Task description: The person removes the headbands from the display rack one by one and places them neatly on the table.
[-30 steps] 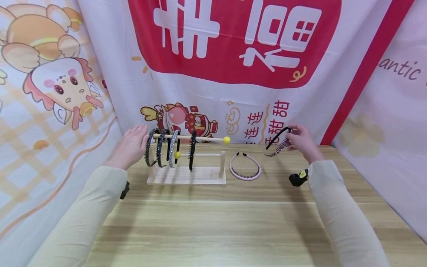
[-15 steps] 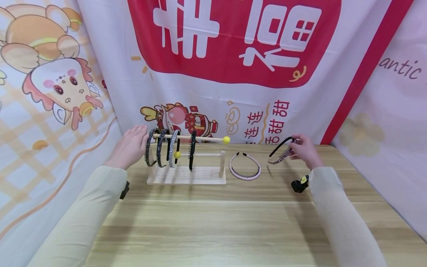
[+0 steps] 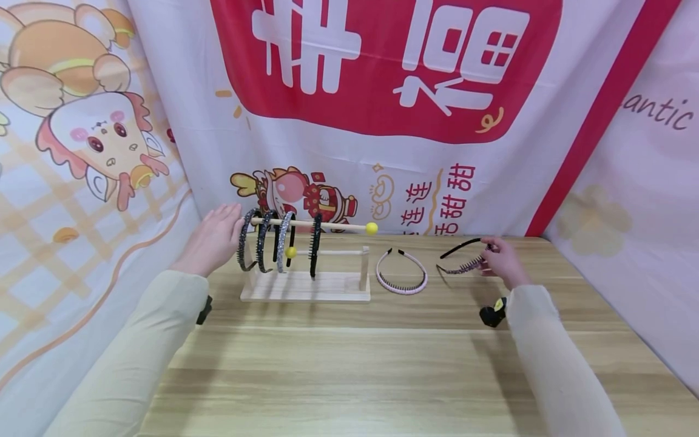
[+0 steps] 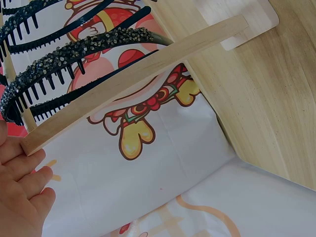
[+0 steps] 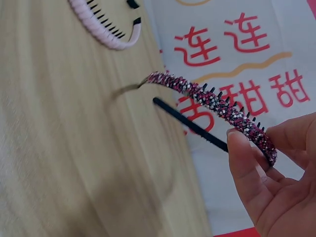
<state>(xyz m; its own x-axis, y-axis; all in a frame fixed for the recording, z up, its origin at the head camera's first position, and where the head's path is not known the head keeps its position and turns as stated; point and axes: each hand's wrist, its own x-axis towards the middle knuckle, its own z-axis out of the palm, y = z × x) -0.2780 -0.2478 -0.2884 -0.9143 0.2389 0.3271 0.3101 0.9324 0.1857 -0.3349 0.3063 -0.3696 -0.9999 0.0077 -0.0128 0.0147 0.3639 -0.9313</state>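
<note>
A sparkly pink headband (black-toothed) tilts in the right grip, well apart from the upright wooden rack.

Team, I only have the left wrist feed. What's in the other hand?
Observer: The right hand pinches a sparkly pink-and-silver headband.
Operator: Anything lying beside the rack?
Observer: Yes, a pale pink headband lies on the table, to the rack's right in the head view.
Operator: What's on the far end of the upper rod?
Observer: A yellow ball.
</note>
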